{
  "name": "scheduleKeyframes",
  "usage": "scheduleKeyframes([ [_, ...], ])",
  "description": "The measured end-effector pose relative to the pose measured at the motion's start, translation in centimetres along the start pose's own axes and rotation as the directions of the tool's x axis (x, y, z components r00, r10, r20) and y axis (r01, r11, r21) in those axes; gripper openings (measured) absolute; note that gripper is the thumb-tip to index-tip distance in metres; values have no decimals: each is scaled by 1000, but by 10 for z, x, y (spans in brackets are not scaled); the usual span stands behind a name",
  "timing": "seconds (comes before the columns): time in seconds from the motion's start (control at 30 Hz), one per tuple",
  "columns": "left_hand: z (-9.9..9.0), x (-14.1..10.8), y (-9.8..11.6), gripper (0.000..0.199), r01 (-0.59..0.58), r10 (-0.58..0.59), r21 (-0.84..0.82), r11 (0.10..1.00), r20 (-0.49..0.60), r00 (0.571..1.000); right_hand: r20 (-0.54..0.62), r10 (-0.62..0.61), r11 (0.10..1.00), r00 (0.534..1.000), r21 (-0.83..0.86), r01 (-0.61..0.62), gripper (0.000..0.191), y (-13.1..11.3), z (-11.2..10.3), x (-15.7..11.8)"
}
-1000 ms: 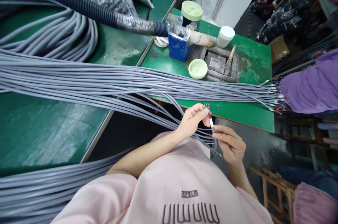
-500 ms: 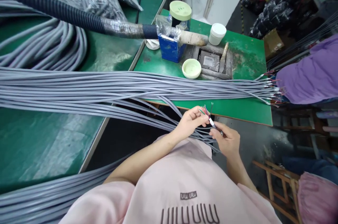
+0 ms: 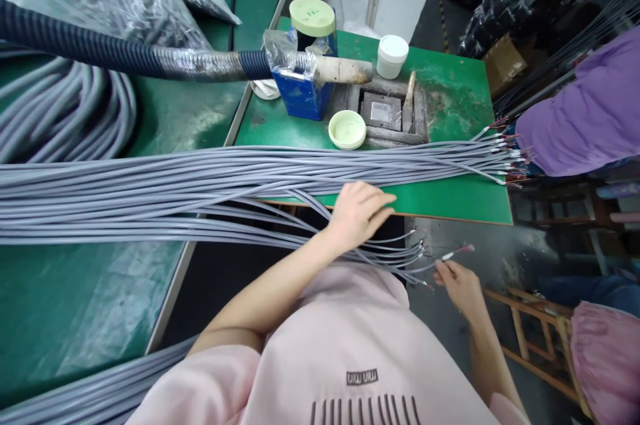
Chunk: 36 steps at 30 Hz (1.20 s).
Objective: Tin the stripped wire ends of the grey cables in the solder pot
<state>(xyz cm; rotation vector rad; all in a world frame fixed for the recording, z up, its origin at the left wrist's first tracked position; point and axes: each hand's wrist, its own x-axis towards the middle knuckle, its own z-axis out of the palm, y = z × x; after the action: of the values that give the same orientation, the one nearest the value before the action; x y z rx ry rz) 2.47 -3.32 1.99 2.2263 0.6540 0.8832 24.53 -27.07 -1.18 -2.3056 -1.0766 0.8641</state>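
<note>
Between the fingers of my right hand (image 3: 460,286) is a grey cable (image 3: 425,269), gripped just behind its white-wrapped end; coloured wires fan from the tip, smeared by motion. My left hand (image 3: 356,213) hovers or rests at the near table edge, fingers stretched out, over the grey cables; whether it touches them I cannot tell. Below it, several loose cable ends (image 3: 400,253) hang past the edge. A broad bundle of grey cables (image 3: 280,168) runs across the table, its stripped ends (image 3: 513,161) at the right.
A solder pot (image 3: 383,111) with a wooden-handled scraper (image 3: 409,101) sits on the green table (image 3: 460,201). Around it are a pale green dish (image 3: 347,129), a white jar (image 3: 393,56), a blue box (image 3: 303,93) and a ribbed hose (image 3: 125,51). A person in purple (image 3: 580,111) is at right.
My right hand has moved right and down with the cable. My left hand has let go of the coloured wires and shifted left, its fingers now extended.
</note>
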Motion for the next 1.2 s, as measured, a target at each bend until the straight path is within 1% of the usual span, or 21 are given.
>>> scheduleKeyframes([
  [0.07, -14, 7, -15, 23, 54, -40, 231, 971, -66, 997, 95, 11, 997, 995, -75, -4, 33, 19, -2, -3],
  [0.1, -19, 10, -21, 22, 74, -55, 324, 943, -66, 996, 159, 4, 998, 987, -62, 6, 32, 21, 0, -3],
  [0.17, -24, 15, -30, 19, 77, -66, 455, 887, -39, 997, 303, -25, 998, 953, 70, 3, 30, 9, 13, -2],
  [0.27, -26, 20, -33, 15, 38, -41, 513, 858, -5, 999, 468, -137, 922, 873, 382, -60, 35, -40, 43, 11],
  [0.33, -30, 22, -27, 15, 25, -19, 476, 879, -16, 1000, 503, -285, 799, 816, 595, -88, 41, -79, 59, 27],
  [0.37, -33, 22, -22, 15, 23, -11, 443, 896, -30, 999, 485, -349, 717, 802, 689, -104, 47, -97, 62, 38],
  [0.43, -42, 21, -10, 16, 15, 5, 366, 930, -55, 998, 343, -429, 558, 835, 828, -54, 57, -126, 58, 62],
  [0.47, -47, 20, -3, 16, 6, 15, 330, 944, -62, 998, 229, -448, 488, 864, 873, 21, 57, -136, 51, 73],
  [0.5, -51, 18, 2, 15, -3, 24, 297, 955, -68, 997, 99, -443, 438, 891, 891, 118, 51, -143, 40, 85],
  [0.57, -56, 13, 11, 14, -8, 29, 242, 970, -82, 996, -135, -356, 412, 925, 866, 285, 38, -148, 10, 104],
  [0.63, -56, 8, 14, 14, 4, 14, 205, 979, -87, 996, -319, -239, 386, 917, 835, 392, 33, -143, -24, 118],
  [0.7, -51, 4, 12, 14, 16, -4, 190, 982, -66, 998, -456, -107, 368, 883, 807, 462, 33, -135, -54, 128],
  [0.77, -45, 2, 7, 15, 10, -6, 194, 981, -21, 1000, -530, -7, 346, 848, 795, 499, 35, -125, -76, 133],
  [0.83, -39, -1, 2, 17, -6, -3, 202, 979, 44, 999, -566, 42, 335, 824, 785, 522, 34, -116, -88, 132],
  [0.93, -37, -5, -3, 21, -9, -15, 176, 984, 134, 991, -651, 70, 392, 756, 715, 580, 38, -103, -89, 118],
  [1.0, -37, -7, -1, 24, 26, -39, 91, 995, 145, 989, -708, 38, 491, 705, 628, 604, 40, -96, -81, 99],
  [1.03, -36, -8, 1, 24, 56, -58, 20, 998, 138, 989, -711, -4, 551, 703, 585, 595, 39, -93, -76, 87],
  [1.07, -35, -8, 4, 25, 96, -86, -69, 993, 130, 988, -673, -66, 617, 736, 552, 561, 37, -92, -69, 75],
  [1.1, -33, -8, 7, 25, 145, -124, -172, 974, 127, 984, -593, -142, 683, 793, 521, 512, 37, -92, -61, 62],
  [1.17, -27, -8, 16, 27, 256, -216, -376, 891, 147, 965, -334, -294, 813, 896, 406, 418, 38, -94, -44, 40],
  [1.2, -23, -7, 19, 27, 312, -263, -464, 829, 168, 950, -195, -359, 852, 913, 331, 406, 39, -96, -35, 30],
])
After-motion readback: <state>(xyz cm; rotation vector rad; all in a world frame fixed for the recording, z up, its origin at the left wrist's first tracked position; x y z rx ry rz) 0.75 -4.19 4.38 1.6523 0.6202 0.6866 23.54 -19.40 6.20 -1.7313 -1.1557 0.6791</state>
